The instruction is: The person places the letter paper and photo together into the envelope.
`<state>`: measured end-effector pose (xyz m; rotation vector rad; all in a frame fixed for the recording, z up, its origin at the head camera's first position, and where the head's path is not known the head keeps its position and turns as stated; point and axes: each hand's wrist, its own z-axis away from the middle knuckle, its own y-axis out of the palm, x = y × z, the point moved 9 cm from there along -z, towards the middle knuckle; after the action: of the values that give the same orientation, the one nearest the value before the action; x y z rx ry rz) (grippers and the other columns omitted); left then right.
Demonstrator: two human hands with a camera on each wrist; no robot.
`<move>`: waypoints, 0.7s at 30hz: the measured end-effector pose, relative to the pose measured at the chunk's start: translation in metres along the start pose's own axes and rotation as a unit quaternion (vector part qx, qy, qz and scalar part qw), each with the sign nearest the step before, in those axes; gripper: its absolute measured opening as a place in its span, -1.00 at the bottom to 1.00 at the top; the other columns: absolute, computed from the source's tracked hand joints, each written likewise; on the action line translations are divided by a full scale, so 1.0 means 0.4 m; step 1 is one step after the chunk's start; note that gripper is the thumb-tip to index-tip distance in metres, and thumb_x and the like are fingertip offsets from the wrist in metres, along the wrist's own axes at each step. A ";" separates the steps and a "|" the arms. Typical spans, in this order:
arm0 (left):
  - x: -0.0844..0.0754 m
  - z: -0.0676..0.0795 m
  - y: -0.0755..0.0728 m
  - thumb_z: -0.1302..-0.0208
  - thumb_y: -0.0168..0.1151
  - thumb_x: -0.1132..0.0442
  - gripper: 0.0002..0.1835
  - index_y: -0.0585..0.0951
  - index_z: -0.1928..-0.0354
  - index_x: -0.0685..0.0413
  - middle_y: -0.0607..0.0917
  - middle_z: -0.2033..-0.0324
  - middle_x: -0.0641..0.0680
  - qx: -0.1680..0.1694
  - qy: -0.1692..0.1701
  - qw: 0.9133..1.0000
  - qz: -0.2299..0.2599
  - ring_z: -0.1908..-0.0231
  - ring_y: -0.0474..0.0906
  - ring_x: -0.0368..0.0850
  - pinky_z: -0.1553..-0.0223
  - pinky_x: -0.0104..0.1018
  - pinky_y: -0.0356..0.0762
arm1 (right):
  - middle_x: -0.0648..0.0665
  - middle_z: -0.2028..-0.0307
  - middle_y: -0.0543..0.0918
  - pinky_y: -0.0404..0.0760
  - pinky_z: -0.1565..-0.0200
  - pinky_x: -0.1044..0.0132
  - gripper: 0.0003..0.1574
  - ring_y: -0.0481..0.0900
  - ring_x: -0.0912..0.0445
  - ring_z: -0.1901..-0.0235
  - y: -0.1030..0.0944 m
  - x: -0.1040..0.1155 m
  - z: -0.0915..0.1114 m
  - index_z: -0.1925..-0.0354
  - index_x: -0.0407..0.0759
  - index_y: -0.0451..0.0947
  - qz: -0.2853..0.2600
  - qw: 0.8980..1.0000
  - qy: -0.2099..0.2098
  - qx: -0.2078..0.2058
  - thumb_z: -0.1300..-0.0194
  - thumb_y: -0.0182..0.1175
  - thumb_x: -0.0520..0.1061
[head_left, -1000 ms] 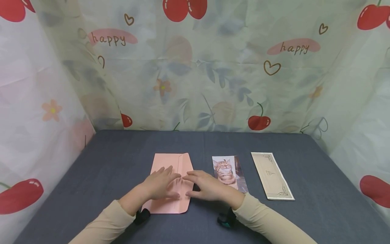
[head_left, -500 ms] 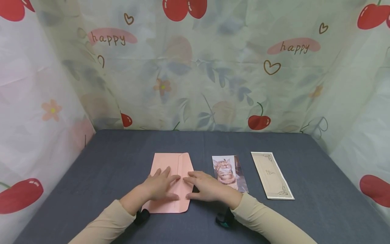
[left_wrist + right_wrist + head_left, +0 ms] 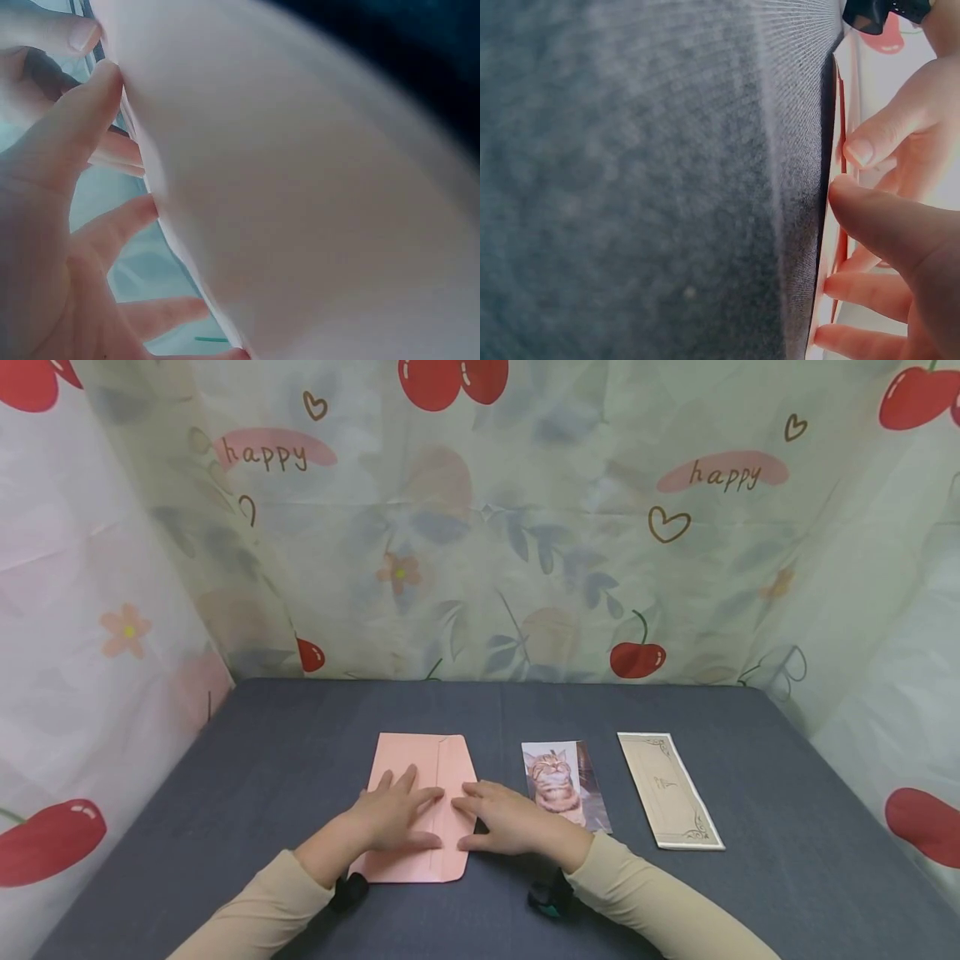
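A pink envelope lies flat on the dark cloth, its flap on the right side. My left hand rests on its body with the fingers spread, and the fingertips touch the paper in the left wrist view. From the right, my right hand reaches over the flap. Its thumb and fingertips touch the paper near the edge, held fairly straight. Both thumbs stand close to each other. A cat picture card lies just beyond my right hand, its lower part hidden by the forearm.
A beige card with ornate corners lies at the right of the dark table. Black wrist camera mounts hang below the wrists. A patterned curtain closes off the back and both sides.
My hands stay almost in place on the envelope; the left fingers have shifted very slightly. The cards have not moved.
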<state>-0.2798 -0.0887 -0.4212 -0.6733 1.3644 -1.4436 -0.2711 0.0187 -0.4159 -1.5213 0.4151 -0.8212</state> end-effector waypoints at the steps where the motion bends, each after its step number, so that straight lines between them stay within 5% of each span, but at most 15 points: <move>1: 0.000 0.000 0.000 -0.02 0.24 -0.30 -0.26 0.38 -0.26 -0.23 0.16 -0.37 0.34 0.000 -0.001 1.000 0.000 -0.28 0.10 0.53 0.02 0.46 0.27 | -0.28 -0.26 0.40 0.31 -0.27 0.01 -0.29 0.34 -0.13 -0.29 0.001 0.000 0.000 -0.20 -0.15 0.41 0.001 1.000 0.002 0.002 -0.18 0.24 0.15; 21: 0.004 -0.001 -0.022 0.02 0.31 -0.27 -0.31 0.41 -0.15 -0.18 0.23 -0.32 0.36 -0.020 0.025 0.999 0.030 -0.19 0.22 0.57 0.03 0.38 0.36 | -0.25 -0.30 0.36 0.29 -0.28 -0.02 -0.26 0.28 -0.19 -0.31 0.008 -0.007 -0.005 -0.24 -0.13 0.38 -0.003 0.999 0.035 0.030 -0.18 0.24 0.16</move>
<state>-0.2831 -0.0911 -0.4132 -0.6207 1.4430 -1.3961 -0.2735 0.0187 -0.4199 -1.4415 0.4339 -0.8850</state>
